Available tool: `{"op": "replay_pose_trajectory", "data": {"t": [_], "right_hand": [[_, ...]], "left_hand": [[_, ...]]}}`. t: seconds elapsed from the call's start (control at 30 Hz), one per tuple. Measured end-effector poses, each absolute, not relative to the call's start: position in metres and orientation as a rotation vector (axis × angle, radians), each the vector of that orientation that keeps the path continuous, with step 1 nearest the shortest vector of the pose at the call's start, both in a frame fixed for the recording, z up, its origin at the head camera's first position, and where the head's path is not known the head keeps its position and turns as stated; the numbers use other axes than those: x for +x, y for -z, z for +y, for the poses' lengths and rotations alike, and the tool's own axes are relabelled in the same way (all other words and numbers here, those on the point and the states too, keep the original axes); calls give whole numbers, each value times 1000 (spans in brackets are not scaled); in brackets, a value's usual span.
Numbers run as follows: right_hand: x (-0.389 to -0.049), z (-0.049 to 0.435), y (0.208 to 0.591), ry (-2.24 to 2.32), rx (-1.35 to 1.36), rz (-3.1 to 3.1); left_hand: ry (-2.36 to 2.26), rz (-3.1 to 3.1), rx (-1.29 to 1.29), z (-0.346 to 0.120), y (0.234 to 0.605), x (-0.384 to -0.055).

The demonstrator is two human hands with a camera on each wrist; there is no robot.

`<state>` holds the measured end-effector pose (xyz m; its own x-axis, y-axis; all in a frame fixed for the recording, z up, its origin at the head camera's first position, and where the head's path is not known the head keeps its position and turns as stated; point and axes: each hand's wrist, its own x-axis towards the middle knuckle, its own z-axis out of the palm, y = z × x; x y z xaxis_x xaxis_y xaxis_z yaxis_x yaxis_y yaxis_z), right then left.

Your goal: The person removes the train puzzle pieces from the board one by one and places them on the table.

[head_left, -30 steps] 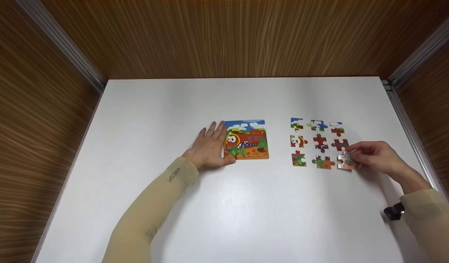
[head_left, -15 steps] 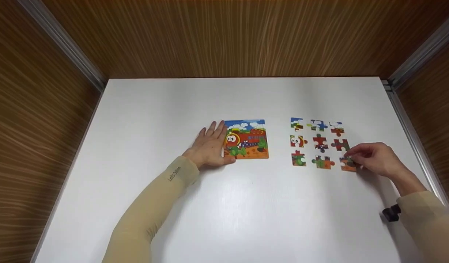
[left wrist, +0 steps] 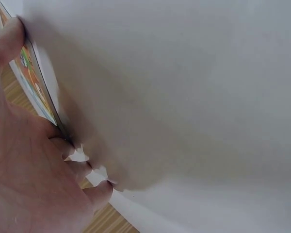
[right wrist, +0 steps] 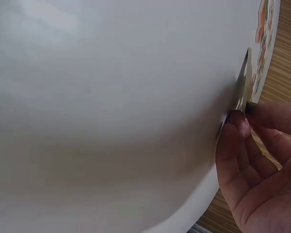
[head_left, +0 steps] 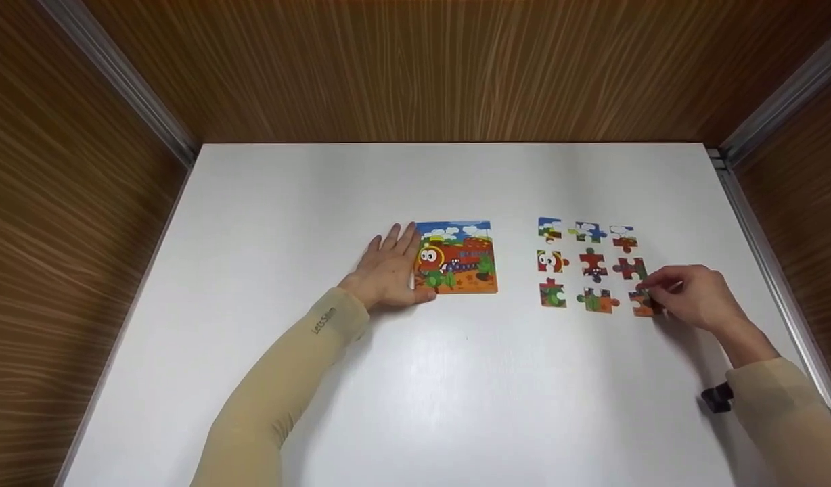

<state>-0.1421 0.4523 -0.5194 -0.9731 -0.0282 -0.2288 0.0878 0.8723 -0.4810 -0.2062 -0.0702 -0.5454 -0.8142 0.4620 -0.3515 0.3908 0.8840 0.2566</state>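
Observation:
My left hand [head_left: 386,274] rests with straight, spread fingers along the left edge of a square picture board [head_left: 466,270] with a cartoon train. Its thumb touches the board's lower left corner. In the left wrist view the thumb and fingertips lie along the edge of the board [left wrist: 36,82]. At the right, my right hand [head_left: 696,297] pinches the lower right jigsaw piece [head_left: 641,304], orange and green, between thumb and fingers. The right wrist view shows this jigsaw piece [right wrist: 244,80] tilted, with one edge up off the table; the fingers hide part of it.
Several other jigsaw pieces [head_left: 593,265] lie apart in rows left of and beyond my right hand. The white table [head_left: 456,392] meets wood-grain panels [head_left: 449,74] at the back and sides. A black object [head_left: 716,398] sits by the right sleeve.
The pinched jigsaw piece has shifted slightly right, and the bright glare on it is gone. My right forearm has moved a little left. The left hand stays on the board.

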Motion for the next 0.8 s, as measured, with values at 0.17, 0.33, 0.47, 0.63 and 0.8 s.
{"op": "replay_pose_trajectory", "data": {"t": [0.17,0.33,0.47,0.63,0.8], "right_hand": [[-142,451,523,726,21,2870],[-139,444,521,748,3,2944],[-141,419,510,807,-61,3024],[-155,367,493,910,-316,3107],[-174,315,488,858,-541,3199]], "left_hand": [[-238,2650,630,-70,546,-206],[-237,2641,633,-68,546,-206],[-287,2640,611,-66,543,-206],[-378,2648,557,-64,538,-211],[-533,2688,528,-60,543,-210]]}}
